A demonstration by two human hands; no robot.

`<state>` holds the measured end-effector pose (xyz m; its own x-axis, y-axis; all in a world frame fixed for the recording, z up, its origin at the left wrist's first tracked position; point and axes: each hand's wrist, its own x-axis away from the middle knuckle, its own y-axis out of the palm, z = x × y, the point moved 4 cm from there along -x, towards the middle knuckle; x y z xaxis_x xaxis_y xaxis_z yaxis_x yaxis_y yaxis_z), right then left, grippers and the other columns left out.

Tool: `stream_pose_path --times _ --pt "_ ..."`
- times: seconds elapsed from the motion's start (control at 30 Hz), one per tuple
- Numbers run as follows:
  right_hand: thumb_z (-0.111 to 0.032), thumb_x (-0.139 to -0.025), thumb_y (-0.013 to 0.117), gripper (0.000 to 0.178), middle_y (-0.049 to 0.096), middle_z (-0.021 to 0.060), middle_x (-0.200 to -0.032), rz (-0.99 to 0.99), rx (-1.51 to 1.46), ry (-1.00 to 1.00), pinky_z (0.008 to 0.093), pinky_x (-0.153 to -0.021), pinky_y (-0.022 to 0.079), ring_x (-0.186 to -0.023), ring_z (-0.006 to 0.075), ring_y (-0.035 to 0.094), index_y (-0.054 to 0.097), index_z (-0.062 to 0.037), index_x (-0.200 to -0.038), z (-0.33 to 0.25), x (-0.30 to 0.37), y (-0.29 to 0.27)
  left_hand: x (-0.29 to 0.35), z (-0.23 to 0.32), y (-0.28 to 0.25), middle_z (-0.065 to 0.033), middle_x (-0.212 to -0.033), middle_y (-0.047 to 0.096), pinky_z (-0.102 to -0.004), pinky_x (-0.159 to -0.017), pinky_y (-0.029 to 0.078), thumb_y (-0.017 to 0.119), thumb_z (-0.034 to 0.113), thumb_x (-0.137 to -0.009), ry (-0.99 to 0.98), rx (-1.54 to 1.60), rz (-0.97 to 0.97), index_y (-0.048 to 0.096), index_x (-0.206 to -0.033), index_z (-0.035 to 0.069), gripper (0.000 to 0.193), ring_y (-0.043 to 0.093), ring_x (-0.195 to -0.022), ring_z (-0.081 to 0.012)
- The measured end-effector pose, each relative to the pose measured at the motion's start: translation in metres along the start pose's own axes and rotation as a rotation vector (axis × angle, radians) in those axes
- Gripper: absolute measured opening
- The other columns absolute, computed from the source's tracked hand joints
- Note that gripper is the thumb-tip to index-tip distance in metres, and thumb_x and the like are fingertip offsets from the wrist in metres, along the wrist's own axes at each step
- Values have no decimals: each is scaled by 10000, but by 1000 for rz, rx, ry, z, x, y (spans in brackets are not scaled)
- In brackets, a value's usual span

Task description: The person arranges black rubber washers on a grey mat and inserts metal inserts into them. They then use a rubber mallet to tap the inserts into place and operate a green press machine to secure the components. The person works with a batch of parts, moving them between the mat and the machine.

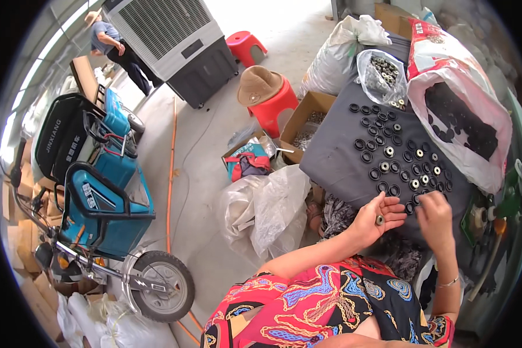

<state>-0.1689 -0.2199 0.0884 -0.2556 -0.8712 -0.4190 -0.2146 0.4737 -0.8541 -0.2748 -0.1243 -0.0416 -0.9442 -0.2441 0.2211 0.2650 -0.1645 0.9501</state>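
My left hand (pixel 379 218) is turned palm up at the near edge of a dark cloth-covered table (pixel 339 148). A small metal bushing (pixel 380 220) rests in it, with the fingers stretched out. My right hand (pixel 436 219) bends down over the table beside it, its fingers curled together; what they hold, if anything, is hidden. Just beyond both hands lie many black rings (pixel 394 190) in loose rows. Several have pale metal pieces in their centres, such as one ring (pixel 384 167) on the left side.
A clear bag of metal parts (pixel 383 75) and a large sack of black pieces (pixel 487 116) stand along the table's far and right sides. Left of the table are an open carton (pixel 307 119), plastic bags (pixel 267 209) and a red stool (pixel 278 107) with a hat. A blue tricycle (pixel 110 191) stands farther left.
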Motion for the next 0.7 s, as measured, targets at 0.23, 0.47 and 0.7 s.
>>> stream_pose_path --times 0.23,0.47,0.7 --pt "0 -682 702 333 615 135 -938 -98 -115 -254 393 -744 535 -866 305 634 630 17 -1007 -56 16 38 7 -4 8 -161 -1140 630 -393 -995 461 335 389 -1058 57 -72 13 565 -1189 -18 485 603 -1076 -248" --pt "27 -689 678 304 632 142 -945 -65 -255 -141 404 -730 538 -845 333 641 632 18 -990 -54 24 43 9 -13 10 -166 -1134 633 -376 -982 468 352 382 -1056 82 -149 10 576 -1180 -16 473 603 -1070 -240" --pt "10 -680 683 315 631 147 -949 -25 -313 -125 406 -717 537 -834 340 643 633 8 -991 -54 29 42 11 -16 14 -171 -1144 636 -370 -973 467 364 379 -1054 97 -224 23 581 -1172 -23 472 607 -1057 -235"
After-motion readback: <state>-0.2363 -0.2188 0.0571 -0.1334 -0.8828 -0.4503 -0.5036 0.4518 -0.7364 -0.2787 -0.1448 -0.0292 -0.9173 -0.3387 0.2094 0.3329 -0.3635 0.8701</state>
